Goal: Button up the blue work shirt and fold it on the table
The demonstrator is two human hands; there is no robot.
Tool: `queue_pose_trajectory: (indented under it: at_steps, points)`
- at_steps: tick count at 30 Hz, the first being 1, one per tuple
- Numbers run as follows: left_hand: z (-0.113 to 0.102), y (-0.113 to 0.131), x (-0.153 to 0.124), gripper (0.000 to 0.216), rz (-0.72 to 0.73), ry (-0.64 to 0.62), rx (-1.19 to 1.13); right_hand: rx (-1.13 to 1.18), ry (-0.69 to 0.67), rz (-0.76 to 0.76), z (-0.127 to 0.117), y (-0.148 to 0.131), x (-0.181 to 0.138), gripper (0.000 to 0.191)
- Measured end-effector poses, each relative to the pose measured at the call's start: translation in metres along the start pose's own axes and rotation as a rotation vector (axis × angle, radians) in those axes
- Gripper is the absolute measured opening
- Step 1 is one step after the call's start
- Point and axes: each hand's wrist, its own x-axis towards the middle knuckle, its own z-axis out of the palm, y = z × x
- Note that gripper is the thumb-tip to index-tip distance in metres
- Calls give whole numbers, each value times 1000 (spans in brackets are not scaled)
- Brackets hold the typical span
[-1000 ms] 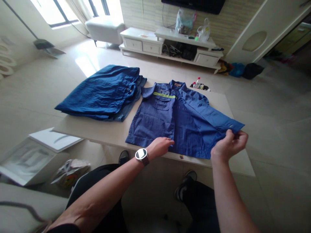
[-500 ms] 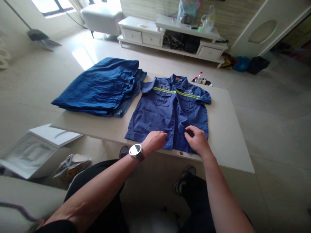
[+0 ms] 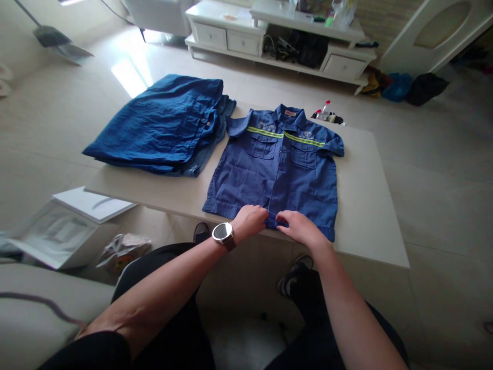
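Note:
A blue short-sleeved work shirt [image 3: 246, 177] lies face up on the table, collar pointing away from me. A yellow-green stripe crosses its chest above two flap pockets, and its front edges meet along the middle. At the bottom hem, my left hand [image 3: 250, 222] is closed on the cloth beside the front opening; a round watch [image 3: 223, 233] sits on that wrist. Just right of the opening, my right hand [image 3: 302, 227] has its fingers curled at the hem, pinching the other front edge. The fingertips of both hands are partly hidden.
A stack of folded blue clothes [image 3: 162, 123] rests on the table [image 3: 364, 205], left of the shirt. Bottles with red caps [image 3: 325, 109] show beyond the far edge. A white box [image 3: 77, 226] and a plastic bag [image 3: 125, 249] stand at the lower left.
My right hand has moved left and toward the hem, bringing the right front panel over to the left one. The gap between them has closed. My left hand stays near the hem.

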Motion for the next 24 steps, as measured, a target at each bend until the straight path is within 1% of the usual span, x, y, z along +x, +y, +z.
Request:
queue_pose_trajectory:
  at_steps: [5,9,12,16,19,24]
  points:
    - [2,-5,4,24,18,23,-35,-17,-18,8,3,-2,3,26]
    - [3,-5,7,31,36,76,-132,-47,-20,32,2,-9,3,25]
    - [7,-4,9,32,35,81,-143,-133,24,54,-1,-16,2,16]
    - [14,1,11,24,19,66,-133,-205,96,97,-6,-22,1,25]
    - [21,6,12,17,0,59,-144,-198,136,129,-10,-23,-1,27]
    - [30,12,15,16,-23,80,-136,-170,206,158,-12,-20,-3,28]
